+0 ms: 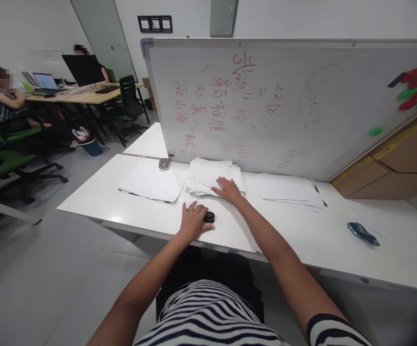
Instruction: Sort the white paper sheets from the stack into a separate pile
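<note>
On the white table (pixel 100 204), my left hand (pixel 191 222) is around a black stapler (pixel 209 217), its thumb on the near side and its fingers on the far side. Most of the stapler is hidden under the palm. My right hand (pixel 228 190) lies with fingers outstretched on the near right part of a thick paper stack (pixel 210 169). Some of the top sheets sit askew, and a corner sticks out to the left. Left of the stack are flat paper sheets (pixel 151 182), with a grey computer mouse (pixel 164 164) at their far corner.
A whiteboard (pixel 201 62) with red writing and round magnets stands along the table's back. Another paper pile (pixel 288 190) lies to the right, before a dark blue glossy tool (pixel 363 234). Cardboard boxes (pixel 392 163) fill the right. Two people sit at desks (pixel 86 97) on the left.
</note>
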Motion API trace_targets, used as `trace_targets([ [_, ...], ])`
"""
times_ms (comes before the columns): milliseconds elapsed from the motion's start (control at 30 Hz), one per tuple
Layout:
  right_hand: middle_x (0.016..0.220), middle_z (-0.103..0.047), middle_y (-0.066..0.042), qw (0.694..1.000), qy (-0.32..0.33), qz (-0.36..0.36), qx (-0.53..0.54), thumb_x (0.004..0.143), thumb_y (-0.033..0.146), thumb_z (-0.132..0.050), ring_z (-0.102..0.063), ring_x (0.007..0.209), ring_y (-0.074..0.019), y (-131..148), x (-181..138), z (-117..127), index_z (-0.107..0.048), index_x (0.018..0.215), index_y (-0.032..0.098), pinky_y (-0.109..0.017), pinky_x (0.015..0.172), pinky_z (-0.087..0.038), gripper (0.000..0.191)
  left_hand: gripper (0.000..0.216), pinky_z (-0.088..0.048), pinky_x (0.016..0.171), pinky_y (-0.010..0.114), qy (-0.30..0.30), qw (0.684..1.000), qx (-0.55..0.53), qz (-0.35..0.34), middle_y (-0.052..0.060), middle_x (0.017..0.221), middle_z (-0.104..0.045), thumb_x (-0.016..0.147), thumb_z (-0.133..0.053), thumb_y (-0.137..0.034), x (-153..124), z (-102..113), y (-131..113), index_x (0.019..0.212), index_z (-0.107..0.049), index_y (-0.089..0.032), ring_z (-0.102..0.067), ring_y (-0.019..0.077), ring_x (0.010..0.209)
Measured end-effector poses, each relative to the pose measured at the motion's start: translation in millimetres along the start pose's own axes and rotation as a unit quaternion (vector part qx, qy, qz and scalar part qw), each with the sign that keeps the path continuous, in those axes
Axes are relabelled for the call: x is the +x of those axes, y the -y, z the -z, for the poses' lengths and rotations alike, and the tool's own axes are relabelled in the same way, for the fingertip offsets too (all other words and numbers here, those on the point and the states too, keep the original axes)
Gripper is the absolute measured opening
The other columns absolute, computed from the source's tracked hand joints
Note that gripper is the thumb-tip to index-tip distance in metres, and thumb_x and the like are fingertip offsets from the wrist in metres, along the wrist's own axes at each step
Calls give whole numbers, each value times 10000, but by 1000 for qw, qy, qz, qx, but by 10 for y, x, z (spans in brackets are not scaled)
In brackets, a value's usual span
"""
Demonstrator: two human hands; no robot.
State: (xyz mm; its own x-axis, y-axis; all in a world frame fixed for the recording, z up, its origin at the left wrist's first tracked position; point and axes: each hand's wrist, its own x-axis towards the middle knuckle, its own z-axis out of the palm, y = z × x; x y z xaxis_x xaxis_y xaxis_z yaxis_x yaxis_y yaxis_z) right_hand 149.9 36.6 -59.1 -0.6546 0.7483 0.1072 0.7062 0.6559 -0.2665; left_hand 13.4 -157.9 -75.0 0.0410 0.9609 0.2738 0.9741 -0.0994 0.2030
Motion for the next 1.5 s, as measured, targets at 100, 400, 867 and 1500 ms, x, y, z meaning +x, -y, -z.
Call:
trace_targets([
  [100, 1459, -435, -163, 1000, -17, 7, -17, 986, 453, -324, -344, 1380, -270, 54, -16, -20, -457, 1335, 152, -497, 1105, -219, 479, 570, -170, 1089, 645, -16, 1000, 3, 4, 121, 1169, -636, 736, -670, -592, -4, -16, -18, 1186, -578, -255, -474, 358, 1225],
  [400, 1374, -493, -218, 998, 11, -10, -69, 923, 579, -388, -441, 1283, -324, 254, 38, 84, -242, 1471, 135, -440, 998, -358, 720, 530, -212, 1128, 570, -93, 995, -38, 23, 111, 1258, -612, 818, -634, -450, -95, -57, 7, 1291, -509, -246, -531, 286, 1196],
  [867, 1283, -571, -146, 994, 45, 4, -100, 911, 586, -429, -568, 1104, -285, 197, 100, 199, -545, 1216, 202, -343, 802, -461, 503, 340, -261, 1099, 494, -108, 992, -47, 43, 87, 1154, -669, 854, -593, -430, -84, -48, 33, 1135, -596, -238, -577, 262, 1112],
  [1500, 1163, -650, -142, 990, -113, 1, -81, 979, 394, -415, -612, 1020, -233, 102, 71, -127, -612, 1089, 162, -326, 828, -416, 324, 358, -333, 998, 427, -129, 991, -38, 24, 76, 1112, -683, 839, -627, -425, -72, -70, 50, 1123, -603, -209, -586, 241, 1067],
])
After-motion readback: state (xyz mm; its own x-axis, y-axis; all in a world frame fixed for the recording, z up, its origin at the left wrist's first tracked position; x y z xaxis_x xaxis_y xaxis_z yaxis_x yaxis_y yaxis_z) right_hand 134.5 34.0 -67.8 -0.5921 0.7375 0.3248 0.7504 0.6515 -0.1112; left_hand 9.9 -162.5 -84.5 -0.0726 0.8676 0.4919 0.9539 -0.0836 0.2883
